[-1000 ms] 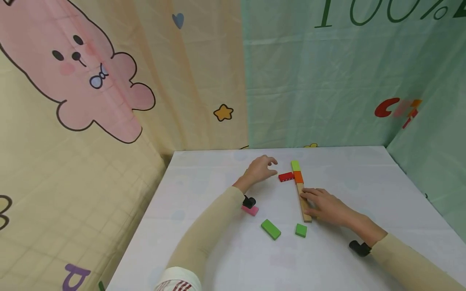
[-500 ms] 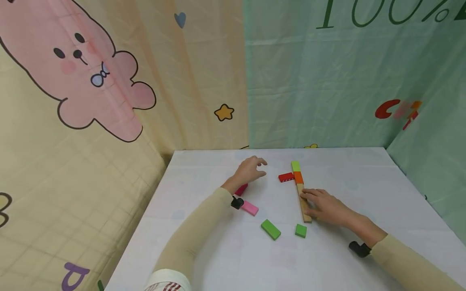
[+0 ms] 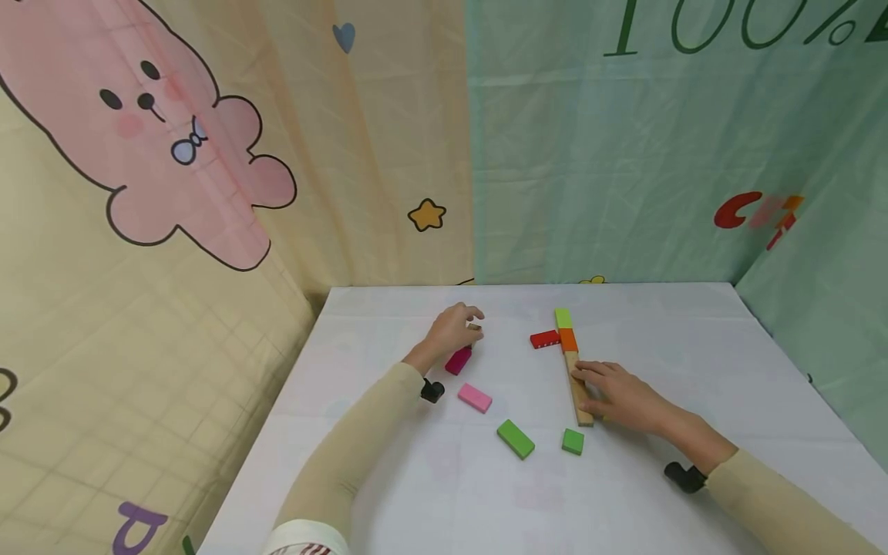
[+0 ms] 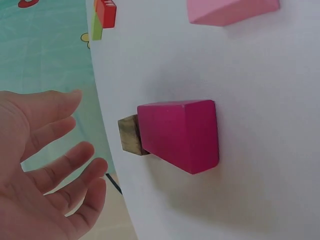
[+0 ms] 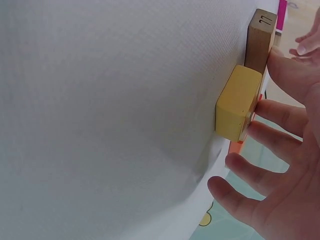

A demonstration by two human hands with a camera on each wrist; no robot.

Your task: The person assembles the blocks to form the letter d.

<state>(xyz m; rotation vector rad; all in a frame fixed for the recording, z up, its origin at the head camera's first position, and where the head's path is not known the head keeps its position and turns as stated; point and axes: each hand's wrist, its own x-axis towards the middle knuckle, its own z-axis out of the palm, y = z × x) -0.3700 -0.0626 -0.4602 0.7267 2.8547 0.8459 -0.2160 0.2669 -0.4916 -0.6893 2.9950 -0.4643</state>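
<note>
My left hand [image 3: 451, 330], fingers loosely bent and holding nothing, hovers over the far left of the table beside a magenta block [image 4: 172, 135]. Just past that block lies a small brown wooden block [image 4: 131, 135], partly hidden by the hand in the head view. On the right, my right hand [image 3: 624, 395] rests its fingertips on a long wooden block [image 3: 581, 405]. In the right wrist view, its relaxed fingers touch a yellow block [image 5: 237, 102] set against the wooden one [image 5: 260, 42]. Orange [image 3: 568, 339] and lime [image 3: 563, 317] blocks continue that row, and a red block [image 3: 545, 339] meets it from the left.
A pink block [image 3: 475, 398], a green oblong block [image 3: 516, 439] and a small green block [image 3: 573, 442] lie loose on the white table [image 3: 451, 493]. Printed cloth [image 3: 597, 154] hangs behind the table's far edge.
My left hand has moved left, away from the red block, to the magenta block. Its arm no longer covers the pink and magenta blocks. The right hand has stayed in place.
</note>
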